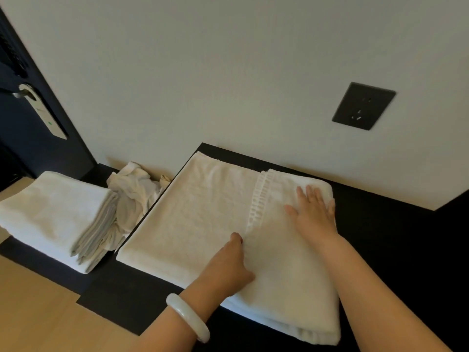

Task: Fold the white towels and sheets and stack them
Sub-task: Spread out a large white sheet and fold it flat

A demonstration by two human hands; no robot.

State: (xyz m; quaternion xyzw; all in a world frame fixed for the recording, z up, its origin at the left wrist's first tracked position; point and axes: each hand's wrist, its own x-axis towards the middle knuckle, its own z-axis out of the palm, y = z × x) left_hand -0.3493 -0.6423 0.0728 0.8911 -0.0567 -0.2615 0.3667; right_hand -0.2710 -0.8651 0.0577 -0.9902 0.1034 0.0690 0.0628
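Note:
A large white towel (203, 219) lies spread on the black table (396, 240), its right part folded over so a woven band runs across the top layer. My right hand (313, 212) presses flat on the folded layer near the towel's far right corner, fingers straight. My left hand (232, 262), with a pale bangle on the wrist, rests on the towel's near middle with its fingers curled at the band's near end, seemingly gripping the fold. A stack of folded white towels (58, 217) sits on the lower black bench at the left.
A crumpled heap of white linen (132, 191) lies between the stack and the table, against the wall. A dark wall socket (363, 106) is above the table. A dark door with a handle and hanger (38, 110) stands at far left. Wooden floor (38, 313) lies below.

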